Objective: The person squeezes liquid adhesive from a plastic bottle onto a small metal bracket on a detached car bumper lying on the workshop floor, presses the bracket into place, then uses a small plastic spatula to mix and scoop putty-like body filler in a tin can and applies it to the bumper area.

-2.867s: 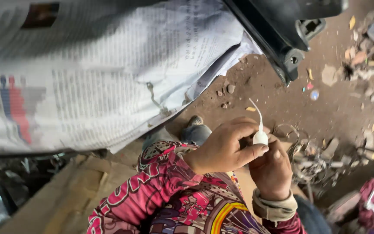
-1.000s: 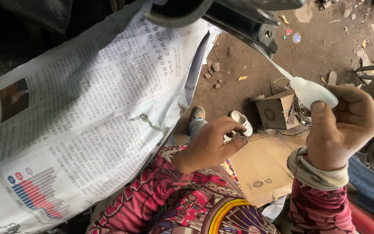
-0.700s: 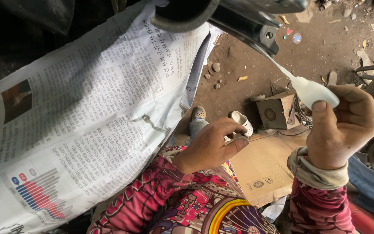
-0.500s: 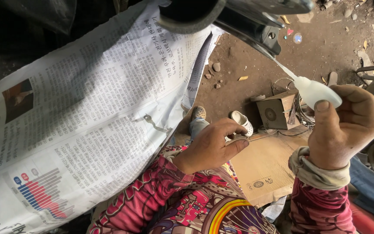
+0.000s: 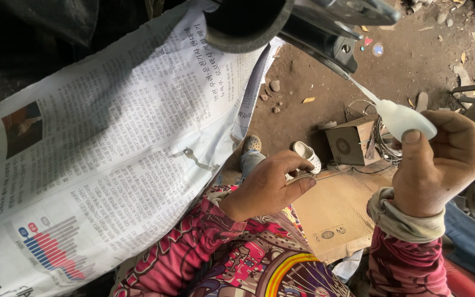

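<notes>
Single view on my feed: head camera, worn by the person, looking steeply down over the chest and lap to the dirt floor (image 5: 413, 60). Close range; both hands fill the lower middle. Newspaper (image 5: 100, 165) covers the frame from 7 to 11 o'clock; a dark metal part (image 5: 325, 38) crowds the lens at 12 o'clock. No second view to compare.

The bottle (image 5: 408, 120) has been lifted by the right hand (image 5: 441, 165) from the left hand (image 5: 268, 184) up to the black frame (image 5: 325, 41).
</notes>
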